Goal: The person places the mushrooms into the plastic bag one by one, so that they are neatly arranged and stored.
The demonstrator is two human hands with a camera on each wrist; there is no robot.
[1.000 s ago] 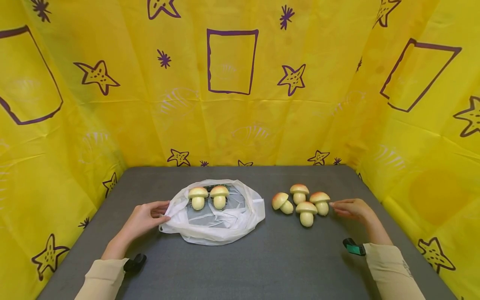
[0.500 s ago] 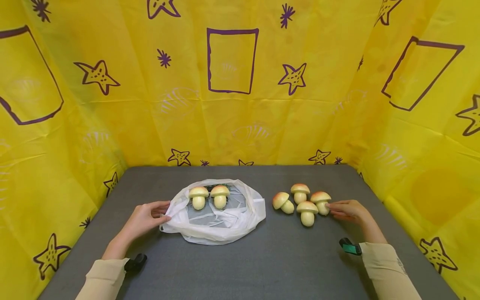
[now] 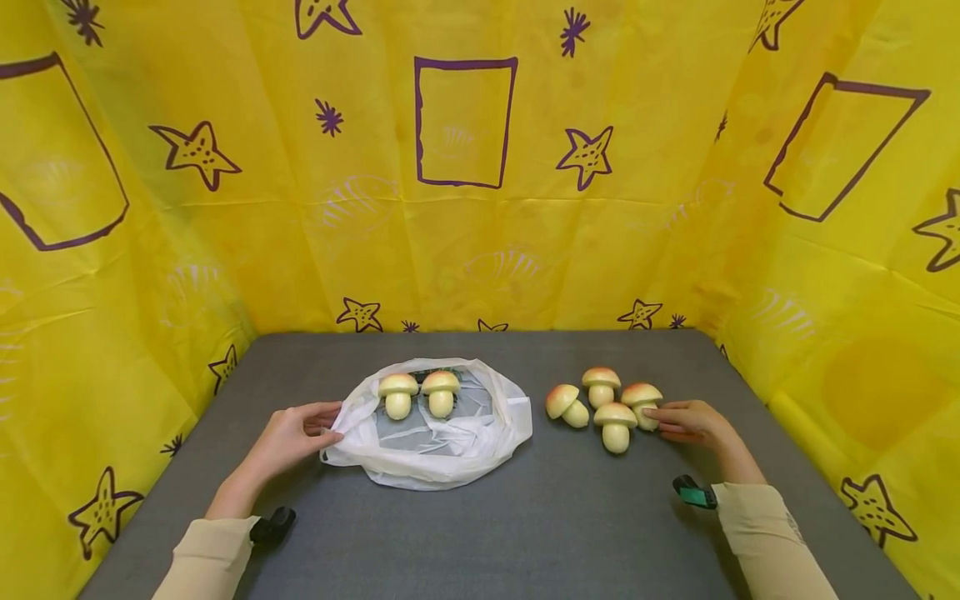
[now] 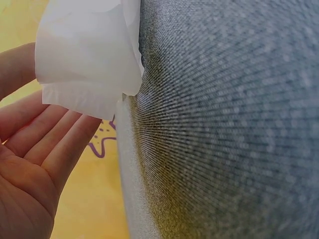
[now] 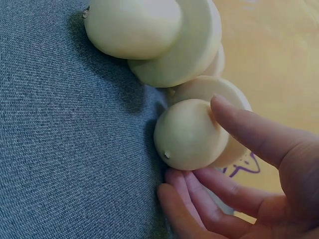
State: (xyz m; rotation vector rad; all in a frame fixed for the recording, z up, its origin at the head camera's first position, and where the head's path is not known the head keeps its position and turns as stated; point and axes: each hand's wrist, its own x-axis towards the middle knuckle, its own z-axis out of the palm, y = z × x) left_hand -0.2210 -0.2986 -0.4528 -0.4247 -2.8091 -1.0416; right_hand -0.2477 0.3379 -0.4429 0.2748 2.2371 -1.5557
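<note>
In the head view my left hand [image 3: 288, 437] holds the left rim of a white plastic bag [image 3: 517, 421], whose mouth is wide. The bag's edge hides those fingertips in the left wrist view. Two toy mushrooms [image 3: 397, 406] [image 3: 440, 404] lie inside the bag, side by side. To the right, my right hand [image 3: 697, 425] grips the stem of the rightmost toy mushroom [image 5: 189, 134], thumb on one side and fingers on the other. That mushroom still sits among three others: a front one [image 3: 616, 437], a rear one [image 3: 601, 392] and a tilted left one [image 3: 567, 406].
Everything lies on a dark grey table [image 3: 480, 542]. Yellow cloth [image 3: 480, 250] with purple starfish drawings encloses its back and sides. Black devices [image 3: 273, 525] are strapped at both wrists. A small dark green item [image 3: 450, 372] shows at the bag's far inner edge.
My right hand has moved left, from beside the rightmost toy mushroom to its stem, and now grips it. The left hand and the bag have stayed put.
</note>
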